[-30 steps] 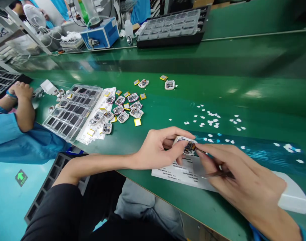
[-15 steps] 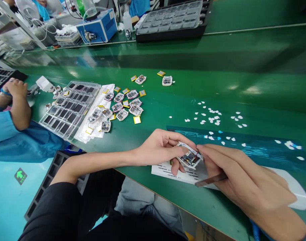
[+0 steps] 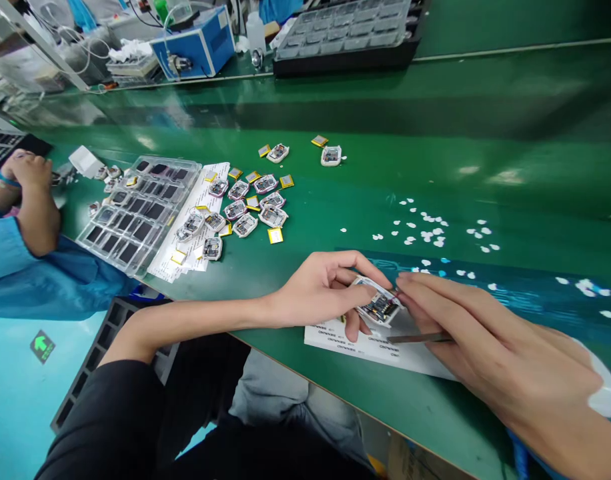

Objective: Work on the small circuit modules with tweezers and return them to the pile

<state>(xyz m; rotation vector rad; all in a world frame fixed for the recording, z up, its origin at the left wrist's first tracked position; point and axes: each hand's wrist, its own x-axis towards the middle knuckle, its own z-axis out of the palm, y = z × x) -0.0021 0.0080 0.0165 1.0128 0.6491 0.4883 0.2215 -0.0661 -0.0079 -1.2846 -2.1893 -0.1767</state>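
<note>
My left hand (image 3: pixel 321 290) grips a small white device case (image 3: pixel 378 305) with an exposed circuit board, tilted above a white label sheet (image 3: pixel 365 347) at the near edge of the green bench. My right hand (image 3: pixel 485 347) holds metal tweezers (image 3: pixel 418 338) under its fingers, and its fingertips touch the right side of the case. The tweezer tip points left, just below the case.
A pile of similar open cases and yellow batteries (image 3: pixel 245 210) lies to the left, beside a clear compartment tray (image 3: pixel 135 213). White paper dots (image 3: pixel 430 230) are scattered behind. A co-worker's arm in a blue sleeve (image 3: pixel 25 220) rests at far left. Black tray (image 3: pixel 345 37) and blue box (image 3: pixel 195 47) stand at the back.
The tweezers have left the case's board and now lie lower under my right hand. My right fingertips have moved onto the case, which my left hand has tilted down slightly.
</note>
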